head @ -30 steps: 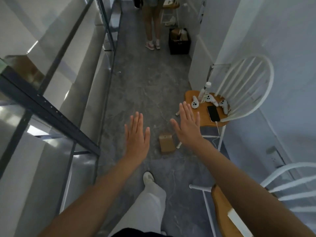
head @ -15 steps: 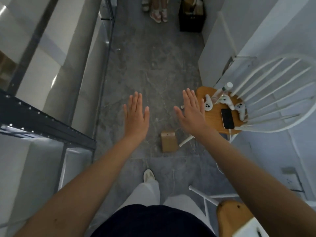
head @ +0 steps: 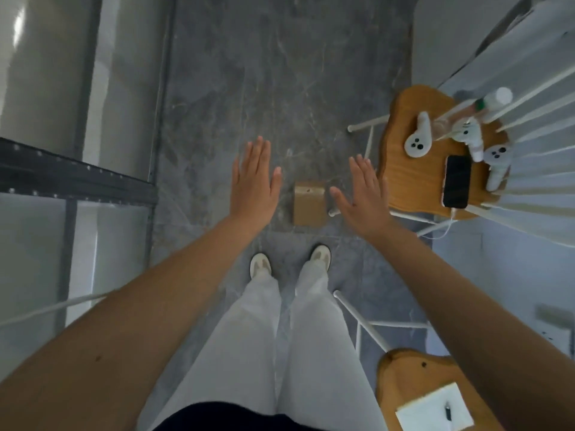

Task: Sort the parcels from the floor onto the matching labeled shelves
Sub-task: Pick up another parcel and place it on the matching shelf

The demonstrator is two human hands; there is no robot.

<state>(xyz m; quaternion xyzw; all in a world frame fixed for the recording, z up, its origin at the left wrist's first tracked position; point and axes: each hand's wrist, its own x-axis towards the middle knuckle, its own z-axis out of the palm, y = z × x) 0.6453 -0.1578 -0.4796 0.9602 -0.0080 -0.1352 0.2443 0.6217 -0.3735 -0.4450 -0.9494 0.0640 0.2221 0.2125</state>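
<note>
One small brown cardboard parcel point(head: 309, 204) lies on the grey stone floor just ahead of my feet. My left hand point(head: 253, 181) hovers flat and open to the left of it, fingers pointing forward. To the parcel's right my right hand point(head: 362, 194) is spread open, palm down. Both hands hold nothing and are above the parcel, not touching it. The metal shelving point(head: 74, 181) runs along the left side; no labels show from this angle.
A white chair with a wooden seat point(head: 413, 181) stands at the right, carrying white controllers, a phone on a cable and a bottle. A second chair seat point(head: 404, 377) with a white pad sits at the lower right. My shoes point(head: 320, 258) stand behind the parcel.
My view has tilted down and I have stepped closer: both feet now stand just behind the parcel. My hands have lowered to either side of it. The person at the far end is out of view.
</note>
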